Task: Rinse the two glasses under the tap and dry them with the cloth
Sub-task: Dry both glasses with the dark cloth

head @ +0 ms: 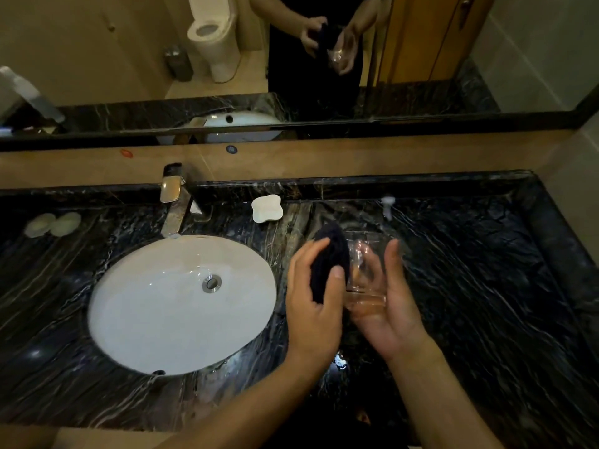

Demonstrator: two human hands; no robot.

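My left hand (312,306) grips a dark navy cloth (329,260) and holds it against the side of a clear glass (364,280). My right hand (385,306) cradles that glass from below and from the right, fingers curled round it. Both hands hover over the black marble counter (470,286), just right of the white oval basin (181,303). The glass is blurred. A second clear glass (359,234) seems to stand on the counter right behind the hands, hard to make out. The tap (173,202) stands behind the basin, with no water visible.
A white soap dish (266,208) lies behind the basin to the right. Two pale round items (53,223) sit at the far left of the counter. A small white object (388,205) stands at the back. A mirror (291,59) spans the wall.
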